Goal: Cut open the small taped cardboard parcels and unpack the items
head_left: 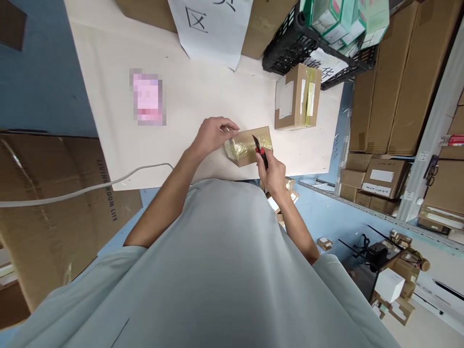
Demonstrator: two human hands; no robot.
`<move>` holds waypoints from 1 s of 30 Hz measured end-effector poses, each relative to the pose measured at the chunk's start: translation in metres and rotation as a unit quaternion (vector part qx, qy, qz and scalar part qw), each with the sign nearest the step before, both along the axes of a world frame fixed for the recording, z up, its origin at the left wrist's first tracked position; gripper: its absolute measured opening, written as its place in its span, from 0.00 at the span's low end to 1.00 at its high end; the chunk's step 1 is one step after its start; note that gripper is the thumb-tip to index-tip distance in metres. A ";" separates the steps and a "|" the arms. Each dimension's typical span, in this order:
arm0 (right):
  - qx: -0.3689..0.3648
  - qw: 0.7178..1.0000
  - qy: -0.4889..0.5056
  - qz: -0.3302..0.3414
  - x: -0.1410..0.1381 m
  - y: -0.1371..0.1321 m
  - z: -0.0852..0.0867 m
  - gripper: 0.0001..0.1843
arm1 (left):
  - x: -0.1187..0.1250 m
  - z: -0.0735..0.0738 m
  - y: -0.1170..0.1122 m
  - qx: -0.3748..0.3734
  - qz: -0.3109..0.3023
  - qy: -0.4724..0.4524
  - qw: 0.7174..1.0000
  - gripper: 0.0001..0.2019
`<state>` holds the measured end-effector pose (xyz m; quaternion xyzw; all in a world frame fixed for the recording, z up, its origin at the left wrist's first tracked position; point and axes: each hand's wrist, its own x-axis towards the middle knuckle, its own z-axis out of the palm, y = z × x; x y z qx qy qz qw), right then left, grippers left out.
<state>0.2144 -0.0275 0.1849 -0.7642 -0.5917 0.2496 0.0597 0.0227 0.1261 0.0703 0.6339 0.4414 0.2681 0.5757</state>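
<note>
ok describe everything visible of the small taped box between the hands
The small brown cardboard box has shiny, wrinkled yellowish tape over its upward face and left end. It lies askew on the pale tabletop. The left hand touches its far left corner; the right hand holds a black and red knife over it, blade contact unclear.

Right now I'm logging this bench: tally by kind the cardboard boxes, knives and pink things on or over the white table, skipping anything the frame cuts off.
Cardboard boxes: 2 (smaller box, labelled box)
Knife: 1
Blurred pink thing: 1
Total: 4
</note>
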 end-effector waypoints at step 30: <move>-0.201 0.973 -0.105 0.046 -0.070 0.032 0.027 0.34 | -0.006 0.001 0.002 0.003 -0.039 -0.032 0.999 0.13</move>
